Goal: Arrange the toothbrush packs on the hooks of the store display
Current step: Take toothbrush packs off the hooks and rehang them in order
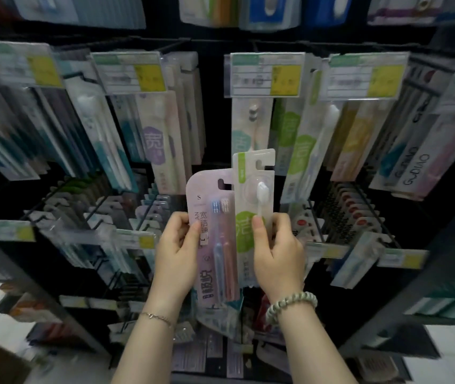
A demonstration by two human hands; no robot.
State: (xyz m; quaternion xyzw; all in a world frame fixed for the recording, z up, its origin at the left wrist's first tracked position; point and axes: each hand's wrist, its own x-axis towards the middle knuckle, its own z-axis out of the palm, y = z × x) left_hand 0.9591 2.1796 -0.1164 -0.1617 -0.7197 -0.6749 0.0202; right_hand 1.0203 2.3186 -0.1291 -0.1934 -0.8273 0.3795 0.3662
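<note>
In front of the dark hook display I hold two toothbrush packs upright. My left hand point(175, 256) grips a pink-lilac pack point(215, 214) with two brushes, thumb on its front. My right hand point(279, 253) grips a narrow green-and-white pack point(252, 195) with one white brush, which overlaps the pink pack's right edge. Both packs' hang slots are at the top, free of any hook. Behind them, between two columns of hung packs point(251, 126), runs a dark gap in the display.
Rows of hooks point(171, 47) carry hanging toothbrush packs with yellow-and-white price tags point(266, 74). A lower row of hooks point(359, 214) holds more packs left and right of my hands. More packs lie below my wrists. A white floor shows at both bottom corners.
</note>
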